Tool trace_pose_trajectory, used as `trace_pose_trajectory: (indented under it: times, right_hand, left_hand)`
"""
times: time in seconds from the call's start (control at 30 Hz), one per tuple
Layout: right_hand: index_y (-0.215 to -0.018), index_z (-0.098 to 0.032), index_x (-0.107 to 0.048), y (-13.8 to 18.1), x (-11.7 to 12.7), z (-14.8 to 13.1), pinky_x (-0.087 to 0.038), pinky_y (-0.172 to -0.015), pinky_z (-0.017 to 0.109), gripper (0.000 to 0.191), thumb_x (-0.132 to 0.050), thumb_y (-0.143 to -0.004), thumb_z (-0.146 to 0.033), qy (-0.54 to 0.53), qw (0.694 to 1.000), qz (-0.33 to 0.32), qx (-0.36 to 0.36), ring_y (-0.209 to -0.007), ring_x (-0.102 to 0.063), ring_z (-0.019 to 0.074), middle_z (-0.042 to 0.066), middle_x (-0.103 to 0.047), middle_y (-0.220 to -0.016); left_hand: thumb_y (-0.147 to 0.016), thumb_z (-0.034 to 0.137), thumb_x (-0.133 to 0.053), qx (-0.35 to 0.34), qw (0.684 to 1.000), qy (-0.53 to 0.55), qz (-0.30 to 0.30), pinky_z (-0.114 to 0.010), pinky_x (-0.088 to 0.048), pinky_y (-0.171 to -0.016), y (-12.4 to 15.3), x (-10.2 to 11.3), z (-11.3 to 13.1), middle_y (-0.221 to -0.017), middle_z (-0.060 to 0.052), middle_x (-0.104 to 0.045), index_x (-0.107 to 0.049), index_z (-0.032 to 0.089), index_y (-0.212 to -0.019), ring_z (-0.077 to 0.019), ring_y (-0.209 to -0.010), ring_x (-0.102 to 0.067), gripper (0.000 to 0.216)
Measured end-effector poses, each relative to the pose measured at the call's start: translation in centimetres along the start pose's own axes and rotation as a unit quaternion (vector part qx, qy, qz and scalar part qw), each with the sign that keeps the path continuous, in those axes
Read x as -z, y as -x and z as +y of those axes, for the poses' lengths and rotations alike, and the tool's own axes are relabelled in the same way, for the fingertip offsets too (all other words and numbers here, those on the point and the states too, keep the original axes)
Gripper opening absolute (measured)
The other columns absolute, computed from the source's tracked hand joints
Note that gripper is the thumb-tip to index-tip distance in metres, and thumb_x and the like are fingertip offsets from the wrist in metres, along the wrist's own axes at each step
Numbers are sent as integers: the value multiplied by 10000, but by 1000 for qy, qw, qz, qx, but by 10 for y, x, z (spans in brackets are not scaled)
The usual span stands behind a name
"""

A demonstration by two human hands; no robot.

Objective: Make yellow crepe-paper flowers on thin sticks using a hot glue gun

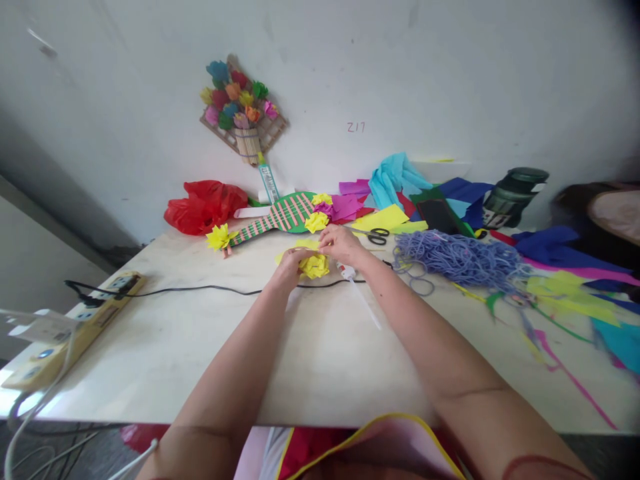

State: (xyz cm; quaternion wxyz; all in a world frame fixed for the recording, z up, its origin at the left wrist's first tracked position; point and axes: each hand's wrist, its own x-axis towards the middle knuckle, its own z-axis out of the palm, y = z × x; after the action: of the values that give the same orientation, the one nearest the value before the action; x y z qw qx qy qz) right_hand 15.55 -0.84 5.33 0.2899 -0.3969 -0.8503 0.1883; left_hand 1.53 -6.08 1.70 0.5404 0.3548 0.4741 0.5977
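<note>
Near tabletop [345, 380] gives room; tangled string [460, 260] (right) obstructs.

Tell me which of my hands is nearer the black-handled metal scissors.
Right. Your right hand is just left of the black-handled metal scissors; your left hand is farther to their left, at the crumpled yellow paper.
</note>
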Motion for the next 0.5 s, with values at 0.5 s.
trace_pose_trajectory:
  times: [0.5]
  right_hand:
    - [-548, -152, -692, -3, -6, 4, -461, -685, 211, 84, -724, -559, -75, -111, 994, 13, -16, -741, -604, 122, 20, -670, -824]
  left_hand:
    - [-555, 260, -705, 36, 999, 18, 14, -264, -462, -553, -4, -1, -1, -627, -45, -656, -645, 96, -716, -167, -571, -612, 238]
